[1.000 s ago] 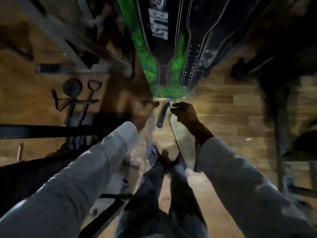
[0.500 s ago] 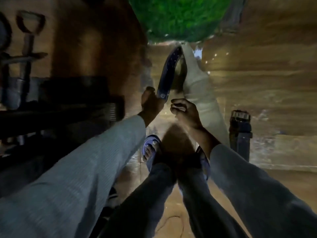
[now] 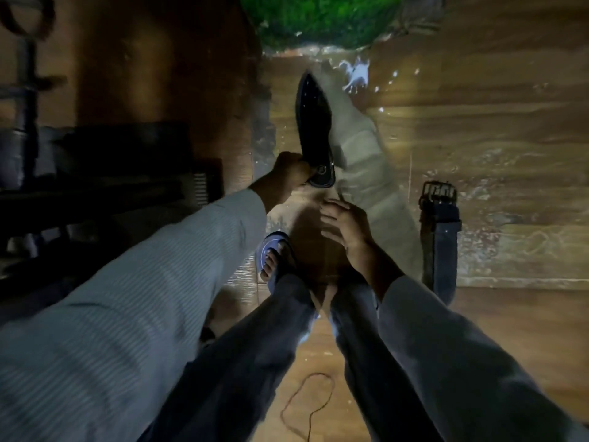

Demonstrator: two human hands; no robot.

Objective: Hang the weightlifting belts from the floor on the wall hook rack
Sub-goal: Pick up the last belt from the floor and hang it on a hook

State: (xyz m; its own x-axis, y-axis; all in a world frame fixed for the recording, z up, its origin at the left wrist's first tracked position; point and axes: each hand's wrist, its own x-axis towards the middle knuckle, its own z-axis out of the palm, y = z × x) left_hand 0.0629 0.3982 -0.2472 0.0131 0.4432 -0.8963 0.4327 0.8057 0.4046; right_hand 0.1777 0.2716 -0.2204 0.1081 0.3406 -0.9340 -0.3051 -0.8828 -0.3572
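The left hand (image 3: 288, 173) is gripping the black tapered leather belt end (image 3: 314, 129), pointing toward twelve o'clock. The right hand (image 3: 345, 224), fingers curled, is touching the pale wide belt (image 3: 369, 173) lying on the wooden floor (image 3: 494, 129), running eleven to five o'clock.

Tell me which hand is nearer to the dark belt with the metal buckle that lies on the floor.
The right hand. It hovers just left of the buckled belt, beside the pale belt. The left hand is farther away, gripping the black belt.
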